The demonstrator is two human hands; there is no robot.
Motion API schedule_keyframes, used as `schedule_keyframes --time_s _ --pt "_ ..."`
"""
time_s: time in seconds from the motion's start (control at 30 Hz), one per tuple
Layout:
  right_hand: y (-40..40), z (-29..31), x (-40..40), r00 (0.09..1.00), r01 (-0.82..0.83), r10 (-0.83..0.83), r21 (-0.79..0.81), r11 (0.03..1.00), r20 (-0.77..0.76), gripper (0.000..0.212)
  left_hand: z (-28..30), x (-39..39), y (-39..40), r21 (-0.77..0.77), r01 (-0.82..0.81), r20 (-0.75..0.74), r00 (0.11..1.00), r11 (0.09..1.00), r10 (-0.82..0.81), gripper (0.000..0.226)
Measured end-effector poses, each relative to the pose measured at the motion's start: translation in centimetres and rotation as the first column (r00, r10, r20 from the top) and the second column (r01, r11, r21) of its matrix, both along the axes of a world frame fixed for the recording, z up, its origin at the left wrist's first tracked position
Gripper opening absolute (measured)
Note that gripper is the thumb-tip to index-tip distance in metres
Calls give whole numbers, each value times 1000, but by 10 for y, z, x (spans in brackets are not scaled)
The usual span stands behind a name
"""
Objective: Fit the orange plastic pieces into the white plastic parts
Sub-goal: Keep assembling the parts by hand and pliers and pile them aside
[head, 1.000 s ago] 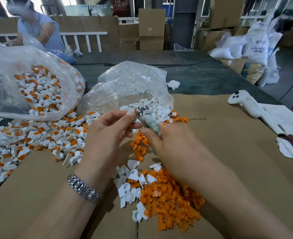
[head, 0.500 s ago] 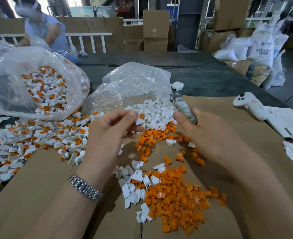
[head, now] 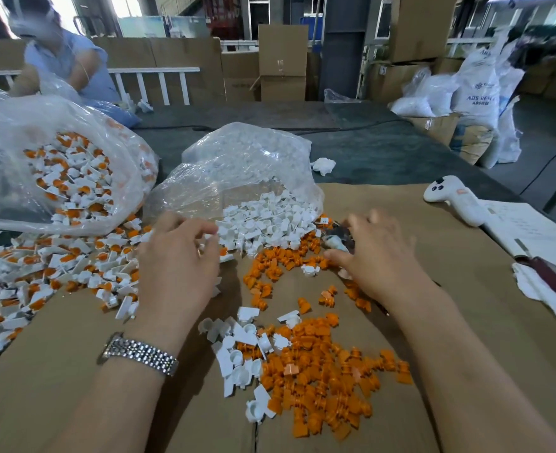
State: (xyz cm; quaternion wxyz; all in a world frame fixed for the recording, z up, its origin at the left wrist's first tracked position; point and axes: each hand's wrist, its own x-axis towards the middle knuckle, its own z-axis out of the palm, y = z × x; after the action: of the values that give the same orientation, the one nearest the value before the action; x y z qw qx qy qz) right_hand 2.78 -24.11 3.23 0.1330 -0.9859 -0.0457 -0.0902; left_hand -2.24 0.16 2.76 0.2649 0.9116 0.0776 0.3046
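L hand [head: 178, 256] hovers at the mouth of the clear bag [head: 247, 165], fingers [head: 204, 228] loosely curled; can't tell if anything's pinched under them. R hand [head: 378, 253] low over the bench [head: 466, 289], thumb and fingers wrapped round a small metal tool [head: 335, 240], blurred, can't ID it.

Orange pieces [head: 319, 387] in a loose heap near centre, more scattered up toward R hand. White parts [head: 270, 217] spill out of the bag mouth, a few more [head: 237, 348] just beside the orange heap. Done assys [head: 57, 273] piled left, plus a second bag [head: 67, 178] of them.

Handling, my guess: parts tiny, light, hard plastic, slick, prob snap-fit. Pinch white part by its flat tab, orange by its sides, press square.

In the way: loose parts everywhere, easy to knock off or mix piles. White controller [head: 450, 201] and papers [head: 525, 237] far right, well apart. Another person [head: 60, 60] works across the bench.
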Motion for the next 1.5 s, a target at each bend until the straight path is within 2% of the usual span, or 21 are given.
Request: schedule_keyframes --time_s 0.1,0.17,0.23,0.33,0.4,0.5,0.57,0.77,0.87,0.97,1.03,1.1,1.23,1.33,1.4,1.47,1.5 --pt "7 5 -3 981 -193 192 20 981 30 29 -1 0 -10 -6 124 15 992 992 -124 12" --pt "14 4 -5 962 -273 272 -49 961 -13 24 -2 0 -13 1 202 3 979 979 -202 10" --pt "18 1 -6 951 -308 306 -117 944 -34 20 -3 0 -17 16 280 -12 960 960 -280 10" --pt "19 1 -5 951 -308 308 -101 946 -23 16 -2 -2 -22 -9 378 -42 925 926 -378 11" --pt "17 3 -6 949 -315 315 11 949 -10 15 -3 -3 -25 -9 434 -72 898 901 -433 12" --pt "19 9 -11 925 -356 380 323 877 -11 12 -3 -4 -32 -41 506 -102 856 862 -507 24" --pt "22 12 -15 905 -377 426 428 821 -20 15 -3 -4 -36 -59 519 -116 845 853 -522 27" --pt "22 14 -17 886 -351 462 587 730 -45 12 -4 -4 -38 -124 465 -93 874 877 -476 16" --pt "17 17 -17 869 -364 491 590 721 -64 9 -3 -5 -35 -217 447 -117 870 868 -478 14" --pt "8 18 -19 808 -416 558 489 767 -187 12 -1 -6 -30 -370 359 -124 895 857 -429 10" --pt "6 17 -21 760 -457 582 397 796 -290 20 1 -7 -27 -494 331 -104 896 804 -433 8" --pt "8 15 -24 753 -482 573 321 815 -324 21 6 -8 -24 -627 311 -87 883 715 -460 8" --pt "15 11 -24 798 -489 530 206 848 -287 13 13 -8 -23 -879 240 7 870 413 -493 3" --pt "17 12 -23 851 -457 494 210 864 -180 12 17 -7 -24 -957 223 114 879 186 -463 13" --pt "17 15 -21 887 -434 458 233 870 -59 14 18 -7 -24 -972 211 137 868 105 -478 25" --pt "16 19 -21 909 -403 411 395 826 67 10 18 -7 -22 -979 200 149 833 38 -533 30" --pt "16 21 -22 913 -393 392 500 772 112 7 17 -6 -22 -981 195 154 816 16 -557 30"
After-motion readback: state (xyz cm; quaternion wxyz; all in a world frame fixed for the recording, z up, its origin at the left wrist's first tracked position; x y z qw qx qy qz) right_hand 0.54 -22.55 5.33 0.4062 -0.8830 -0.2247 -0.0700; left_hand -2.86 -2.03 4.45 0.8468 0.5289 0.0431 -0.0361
